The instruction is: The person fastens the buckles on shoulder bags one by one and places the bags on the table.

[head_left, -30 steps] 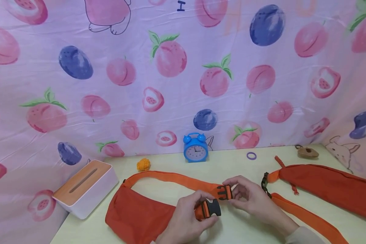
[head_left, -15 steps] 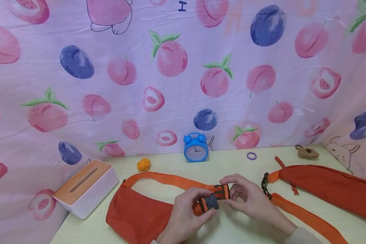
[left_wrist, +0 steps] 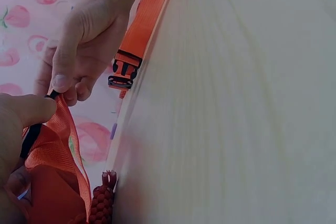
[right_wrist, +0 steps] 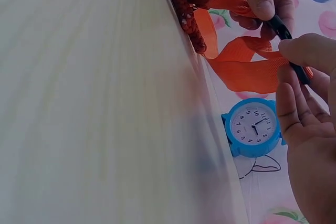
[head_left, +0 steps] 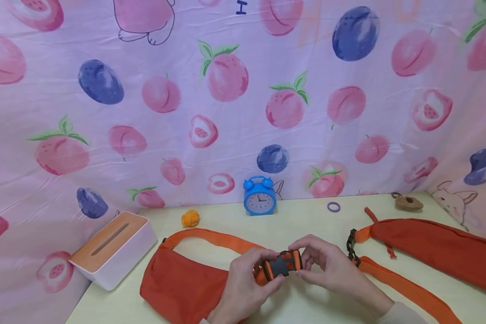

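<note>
In the head view, a red waist bag [head_left: 182, 283] with an orange strap [head_left: 222, 239] lies at the front of the table. My left hand [head_left: 245, 285] pinches the dark socket half [head_left: 280, 266] of its side-release buckle between thumb and fingers. Between thumb and index finger, my right hand [head_left: 334, 270] pinches the prong half [head_left: 295, 259]. The two halves meet, prongs at the socket's mouth; whether they are latched I cannot tell. In the right wrist view, the buckle [right_wrist: 283, 30] appears edge-on between both hands, orange webbing looping beneath.
A second red bag [head_left: 437, 245] with a fastened-looking black buckle [head_left: 351, 245] lies right. Behind stand a blue alarm clock [head_left: 260, 198], a yellow knotted ball [head_left: 191, 218], a purple ring [head_left: 334, 207] and a brown pouch-like item [head_left: 408, 203]. A tissue box [head_left: 117, 252] sits left.
The two buckle halves, apart a second ago, have come together. My right hand has moved slightly left and down with the prong half; my left hand has shifted little.
</note>
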Action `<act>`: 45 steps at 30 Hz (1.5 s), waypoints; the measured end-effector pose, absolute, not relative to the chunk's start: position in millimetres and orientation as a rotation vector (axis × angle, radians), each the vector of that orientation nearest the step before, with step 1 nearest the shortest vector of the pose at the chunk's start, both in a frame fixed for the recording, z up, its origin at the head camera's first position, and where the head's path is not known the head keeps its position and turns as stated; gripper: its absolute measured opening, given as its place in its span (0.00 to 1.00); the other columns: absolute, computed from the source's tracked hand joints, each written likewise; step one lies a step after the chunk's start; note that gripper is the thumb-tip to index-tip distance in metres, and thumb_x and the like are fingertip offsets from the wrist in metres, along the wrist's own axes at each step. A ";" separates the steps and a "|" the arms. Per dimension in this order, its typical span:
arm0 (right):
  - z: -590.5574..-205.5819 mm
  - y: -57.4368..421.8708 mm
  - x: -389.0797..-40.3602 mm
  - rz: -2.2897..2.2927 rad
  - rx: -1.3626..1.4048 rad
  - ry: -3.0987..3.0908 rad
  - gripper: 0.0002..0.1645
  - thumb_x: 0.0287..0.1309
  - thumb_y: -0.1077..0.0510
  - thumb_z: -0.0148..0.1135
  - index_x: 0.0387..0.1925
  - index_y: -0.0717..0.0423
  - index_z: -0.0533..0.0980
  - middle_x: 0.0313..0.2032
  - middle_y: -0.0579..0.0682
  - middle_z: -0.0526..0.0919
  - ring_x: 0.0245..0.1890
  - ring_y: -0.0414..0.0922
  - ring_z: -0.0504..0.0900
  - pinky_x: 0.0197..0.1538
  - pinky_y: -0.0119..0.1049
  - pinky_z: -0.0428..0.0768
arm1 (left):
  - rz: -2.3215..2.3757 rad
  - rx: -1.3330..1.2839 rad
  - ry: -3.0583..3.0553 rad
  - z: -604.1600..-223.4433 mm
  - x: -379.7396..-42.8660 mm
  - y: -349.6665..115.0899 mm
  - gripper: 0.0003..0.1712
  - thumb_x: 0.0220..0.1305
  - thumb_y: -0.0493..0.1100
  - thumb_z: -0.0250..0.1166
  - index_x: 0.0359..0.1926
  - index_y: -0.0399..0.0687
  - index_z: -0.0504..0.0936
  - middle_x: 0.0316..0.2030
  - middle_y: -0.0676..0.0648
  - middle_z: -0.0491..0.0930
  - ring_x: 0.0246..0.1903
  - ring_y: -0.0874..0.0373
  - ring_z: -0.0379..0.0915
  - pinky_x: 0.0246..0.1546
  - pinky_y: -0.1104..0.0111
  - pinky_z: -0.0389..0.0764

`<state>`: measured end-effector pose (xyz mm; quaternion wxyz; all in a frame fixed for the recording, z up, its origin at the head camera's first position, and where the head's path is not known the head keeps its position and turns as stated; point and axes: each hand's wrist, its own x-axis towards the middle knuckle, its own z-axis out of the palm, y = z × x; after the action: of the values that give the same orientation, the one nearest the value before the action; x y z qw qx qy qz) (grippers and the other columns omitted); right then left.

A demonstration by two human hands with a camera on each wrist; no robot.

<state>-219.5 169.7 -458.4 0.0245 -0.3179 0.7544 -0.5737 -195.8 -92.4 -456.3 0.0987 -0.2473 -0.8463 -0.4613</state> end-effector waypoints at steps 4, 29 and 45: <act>-457.2 169.2 -218.7 -1.766 -1.012 2.302 0.30 0.61 0.60 0.75 0.63 0.48 0.75 0.45 0.56 0.79 0.37 0.50 0.83 0.43 0.38 0.85 | -1.367 -0.740 -2.506 -456.9 -195.8 -92.8 0.26 0.56 0.49 0.81 0.55 0.66 0.83 0.44 0.62 0.82 0.36 0.65 0.76 0.35 0.72 0.81; -461.6 168.2 -220.3 -1.797 -1.128 2.256 0.31 0.57 0.65 0.76 0.61 0.51 0.76 0.56 0.54 0.79 0.44 0.51 0.83 0.50 0.37 0.85 | -1.407 -0.820 -2.468 -457.4 -197.9 -97.4 0.27 0.56 0.50 0.81 0.56 0.66 0.83 0.45 0.61 0.83 0.36 0.65 0.78 0.33 0.70 0.82; -460.6 171.9 -219.3 -1.700 -1.120 2.448 0.29 0.53 0.55 0.81 0.57 0.42 0.83 0.50 0.47 0.81 0.42 0.52 0.79 0.45 0.40 0.79 | -1.553 -0.812 -2.516 -455.2 -195.2 -96.8 0.26 0.57 0.49 0.81 0.57 0.62 0.85 0.48 0.61 0.86 0.44 0.64 0.82 0.44 0.70 0.85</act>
<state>-219.3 171.9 -460.6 -0.0212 -0.3517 0.7688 -0.5337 -195.2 -96.8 -455.2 0.0378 -0.2646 -0.8199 -0.5063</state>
